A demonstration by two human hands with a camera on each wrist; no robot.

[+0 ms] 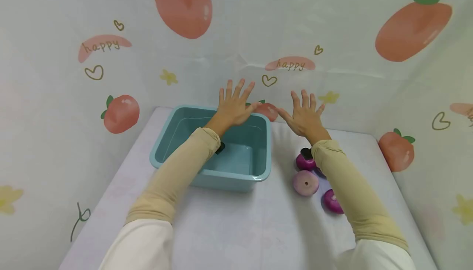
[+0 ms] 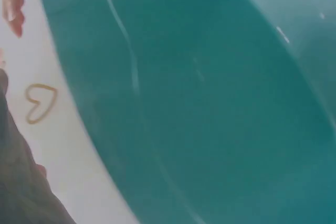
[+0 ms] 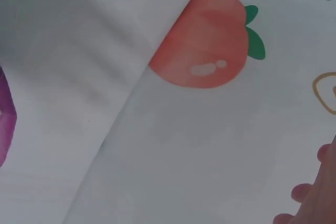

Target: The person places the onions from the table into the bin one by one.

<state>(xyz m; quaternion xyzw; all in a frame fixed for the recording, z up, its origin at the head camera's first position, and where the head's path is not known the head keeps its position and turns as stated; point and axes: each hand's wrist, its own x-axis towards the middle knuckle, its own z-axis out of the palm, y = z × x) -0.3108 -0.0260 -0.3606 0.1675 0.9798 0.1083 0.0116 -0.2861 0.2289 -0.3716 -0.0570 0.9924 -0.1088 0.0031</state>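
My left hand [image 1: 233, 109] is raised over the far part of a blue-green plastic basin [image 1: 218, 183], fingers spread and nothing held. The basin's inner wall [image 2: 210, 103] fills most of the left wrist view. To the right, my right hand [image 1: 304, 119] hovers with spread fingers, also holding nothing. Nearer to me than that hand, several purple onions lie on the table: a pale cut-looking one [image 1: 306, 183], a dark purple one [image 1: 334, 201] and another [image 1: 304, 162] by the right wrist. The right forearm partly hides some of them.
A white cloth-covered table [image 1: 229, 229] carries the basin on its left side. White patterned sheets [image 1: 236, 24] with printed fruit and hearts rise at the back and both sides. A small black wrist camera [image 1: 306, 153] shows under the right wrist.
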